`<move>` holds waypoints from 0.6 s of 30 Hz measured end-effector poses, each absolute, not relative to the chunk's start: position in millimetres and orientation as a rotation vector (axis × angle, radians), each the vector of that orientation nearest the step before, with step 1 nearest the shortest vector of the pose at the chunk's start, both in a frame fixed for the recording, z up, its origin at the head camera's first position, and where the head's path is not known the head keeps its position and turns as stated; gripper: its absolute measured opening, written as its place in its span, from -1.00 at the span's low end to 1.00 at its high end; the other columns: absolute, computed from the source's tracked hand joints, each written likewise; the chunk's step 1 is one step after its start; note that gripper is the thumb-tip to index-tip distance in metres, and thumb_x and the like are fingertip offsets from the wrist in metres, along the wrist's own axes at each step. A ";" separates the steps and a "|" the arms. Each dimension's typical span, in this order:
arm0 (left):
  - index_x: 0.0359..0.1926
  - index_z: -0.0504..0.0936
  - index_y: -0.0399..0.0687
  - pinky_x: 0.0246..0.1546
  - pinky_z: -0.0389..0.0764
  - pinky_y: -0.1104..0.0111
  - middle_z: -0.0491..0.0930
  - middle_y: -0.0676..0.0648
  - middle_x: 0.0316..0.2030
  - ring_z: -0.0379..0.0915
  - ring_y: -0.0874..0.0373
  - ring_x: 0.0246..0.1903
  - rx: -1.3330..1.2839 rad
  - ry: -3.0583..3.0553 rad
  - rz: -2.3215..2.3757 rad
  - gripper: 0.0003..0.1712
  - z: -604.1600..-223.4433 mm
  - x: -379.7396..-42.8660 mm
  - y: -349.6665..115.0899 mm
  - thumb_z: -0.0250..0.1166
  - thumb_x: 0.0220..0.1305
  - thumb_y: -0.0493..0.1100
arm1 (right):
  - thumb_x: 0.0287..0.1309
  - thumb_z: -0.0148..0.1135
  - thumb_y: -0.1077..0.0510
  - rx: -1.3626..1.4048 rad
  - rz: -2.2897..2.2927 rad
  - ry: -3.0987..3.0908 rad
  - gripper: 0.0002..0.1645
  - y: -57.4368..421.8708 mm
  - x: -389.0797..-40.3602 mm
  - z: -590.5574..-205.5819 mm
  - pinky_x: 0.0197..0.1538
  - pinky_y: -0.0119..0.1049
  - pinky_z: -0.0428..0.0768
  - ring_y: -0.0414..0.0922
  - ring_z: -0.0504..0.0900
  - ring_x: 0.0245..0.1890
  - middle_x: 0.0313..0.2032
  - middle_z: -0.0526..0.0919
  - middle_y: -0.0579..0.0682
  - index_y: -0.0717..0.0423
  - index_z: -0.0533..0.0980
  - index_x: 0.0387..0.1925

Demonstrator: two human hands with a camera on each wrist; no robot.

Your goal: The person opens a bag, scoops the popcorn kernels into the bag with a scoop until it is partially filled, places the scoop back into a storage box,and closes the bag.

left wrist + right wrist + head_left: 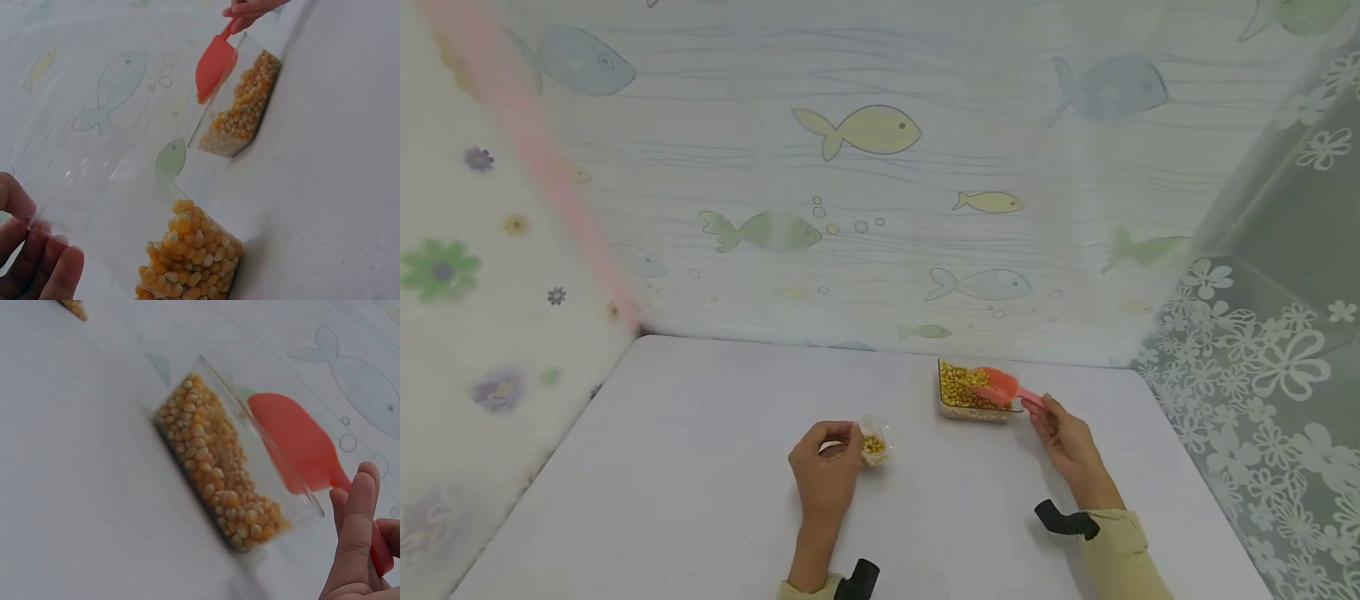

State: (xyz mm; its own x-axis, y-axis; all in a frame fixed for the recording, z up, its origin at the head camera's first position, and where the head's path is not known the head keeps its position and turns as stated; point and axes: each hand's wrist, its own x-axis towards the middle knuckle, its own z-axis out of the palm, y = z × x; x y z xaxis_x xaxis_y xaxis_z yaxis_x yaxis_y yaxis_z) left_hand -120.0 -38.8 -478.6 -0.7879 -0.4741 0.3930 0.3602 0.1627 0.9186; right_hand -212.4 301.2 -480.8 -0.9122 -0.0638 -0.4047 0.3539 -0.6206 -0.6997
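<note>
My left hand [826,479] pinches the top edge of a clear plastic bag [94,219] between thumb and fingertips. Yellow corn kernels [190,259] fill the lower part of the bag. Farther back to the right stands a clear rectangular container [976,414], partly filled with more corn kernels [206,469]. The right hand [1070,446] grips the handle of a red scoop [1000,386] from the right side. In the head view the scoop's bowl overlaps the container's opening; in the right wrist view the bowl [294,444] shows at the container's rim, tipped downward.
A white table [700,467] lies under everything. Behind it hangs a pale curtain [865,250] printed with fish, close to the back edge. Flower-patterned sheets flank the table, one white [512,333] at left and one lacy [1247,375] at right.
</note>
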 end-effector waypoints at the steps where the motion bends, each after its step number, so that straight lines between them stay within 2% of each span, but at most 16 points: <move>1: -0.37 0.71 -0.38 -0.41 0.69 0.48 0.67 -0.14 -0.45 0.58 0.21 -0.41 0.106 -1.812 -1.694 -0.95 -478.8 -120.3 -38.6 0.41 0.15 -0.41 | 0.54 -0.01 0.09 0.505 -2.602 1.191 -0.68 302.1 -212.6 -481.9 -0.15 -0.54 0.67 -0.29 0.78 -0.26 -0.33 0.82 0.00 0.07 0.61 -0.30; 13: -0.40 0.72 -0.27 -0.42 0.69 0.48 0.66 -0.11 -0.47 0.58 0.21 -0.42 0.098 -1.817 -1.670 -0.92 -479.1 -121.6 -37.2 0.41 0.11 -0.48 | 0.57 -0.08 0.08 0.385 -2.724 0.976 -0.61 306.9 -212.7 -490.3 -0.21 -0.53 0.68 -0.26 0.78 -0.35 -0.32 0.82 0.08 0.13 0.58 -0.33; 18: -0.38 0.72 -0.32 -0.42 0.68 0.50 0.66 -0.13 -0.46 0.58 0.21 -0.42 0.101 -1.826 -1.679 -0.98 -479.4 -121.3 -37.0 0.41 0.13 -0.43 | 0.56 -0.05 0.06 0.402 -2.744 0.952 -0.65 308.1 -209.3 -490.3 -0.20 -0.53 0.68 -0.27 0.79 -0.32 -0.30 0.82 0.07 0.11 0.56 -0.31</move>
State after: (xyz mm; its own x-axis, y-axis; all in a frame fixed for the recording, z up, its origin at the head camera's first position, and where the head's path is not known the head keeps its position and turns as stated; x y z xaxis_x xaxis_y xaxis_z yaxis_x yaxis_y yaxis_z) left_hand -121.3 -37.0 -479.4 -0.7876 -0.4677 0.4012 0.3607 0.1780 0.9155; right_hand -209.3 308.1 -490.3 -0.9409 -0.1065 -0.3214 0.2827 -0.7698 -0.5723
